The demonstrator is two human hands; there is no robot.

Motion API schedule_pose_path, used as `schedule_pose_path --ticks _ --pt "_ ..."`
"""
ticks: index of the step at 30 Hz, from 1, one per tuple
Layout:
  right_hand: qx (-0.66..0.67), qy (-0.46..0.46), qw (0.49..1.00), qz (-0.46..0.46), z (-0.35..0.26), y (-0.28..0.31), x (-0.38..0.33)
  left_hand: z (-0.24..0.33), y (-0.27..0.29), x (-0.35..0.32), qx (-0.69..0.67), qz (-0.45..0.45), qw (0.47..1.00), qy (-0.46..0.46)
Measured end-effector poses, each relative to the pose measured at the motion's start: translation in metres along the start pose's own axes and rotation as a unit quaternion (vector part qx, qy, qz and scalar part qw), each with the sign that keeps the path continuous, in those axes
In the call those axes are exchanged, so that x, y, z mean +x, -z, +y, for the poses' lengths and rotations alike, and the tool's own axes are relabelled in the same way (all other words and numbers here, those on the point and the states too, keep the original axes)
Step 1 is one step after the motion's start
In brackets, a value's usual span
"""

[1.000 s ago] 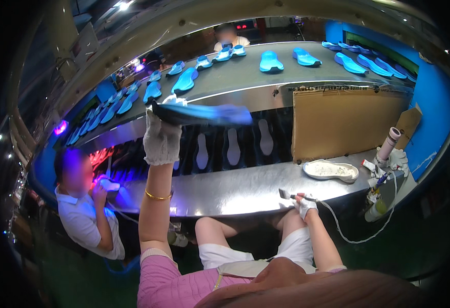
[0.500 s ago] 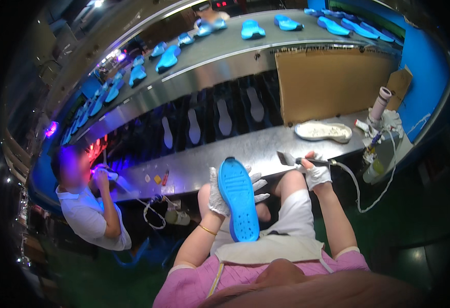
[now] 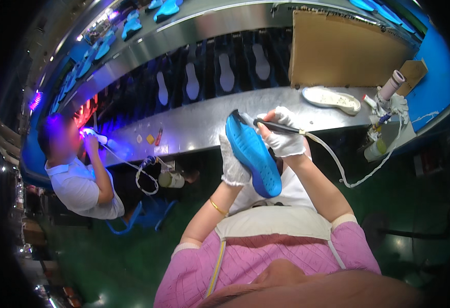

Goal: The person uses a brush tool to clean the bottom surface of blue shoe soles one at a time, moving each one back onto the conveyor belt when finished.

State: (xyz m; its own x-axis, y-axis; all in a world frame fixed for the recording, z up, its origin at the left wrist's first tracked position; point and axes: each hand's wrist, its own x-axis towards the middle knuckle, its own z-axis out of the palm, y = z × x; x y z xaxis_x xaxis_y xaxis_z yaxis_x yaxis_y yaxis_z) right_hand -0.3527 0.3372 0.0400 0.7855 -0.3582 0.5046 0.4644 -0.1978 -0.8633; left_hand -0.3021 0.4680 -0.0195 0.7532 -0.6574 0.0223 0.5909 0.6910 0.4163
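A blue shoe sole [image 3: 254,156] with a black patch at its far end is tilted in front of me. My left hand [image 3: 233,165], in a pale glove, is closed around its left side and underside; most of those fingers are hidden behind it. In my right hand [image 3: 287,134], whose glove leaves the fingertips bare, is a black-handled brush [image 3: 276,126]. Its flat tip is at the sole's far end, by the black patch; whether it touches cannot be made out. From the handle's rear a white hose [image 3: 333,153] hangs down and curves to the right.
Ahead runs a metal bench [image 3: 199,131] holding a white sole [image 3: 332,99]. Behind it stands a cardboard sheet [image 3: 351,51]. On the right are a pink tube [image 3: 391,86] and a bottle [image 3: 375,150]. A co-worker [image 3: 81,179] sits at left. Blue soles [image 3: 131,25] lie on the conveyor.
The brush has moved left to the sole's far end. My left hand has turned the sole so its side shows more. The view has tipped down, and the bench stands higher in it.
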Motion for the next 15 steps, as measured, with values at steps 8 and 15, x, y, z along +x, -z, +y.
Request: schedule_pose_path --ticks 8,15 --pt "0.143 -0.162 0.975 -0.045 0.005 -0.006 -0.012 0.015 0.013 -0.007 0.039 0.096 0.994 -0.018" --pt "0.122 -0.133 0.97 -0.162 0.01 -0.009 -0.028 0.032 -0.003 -0.015 -0.011 0.048 0.999 0.007"
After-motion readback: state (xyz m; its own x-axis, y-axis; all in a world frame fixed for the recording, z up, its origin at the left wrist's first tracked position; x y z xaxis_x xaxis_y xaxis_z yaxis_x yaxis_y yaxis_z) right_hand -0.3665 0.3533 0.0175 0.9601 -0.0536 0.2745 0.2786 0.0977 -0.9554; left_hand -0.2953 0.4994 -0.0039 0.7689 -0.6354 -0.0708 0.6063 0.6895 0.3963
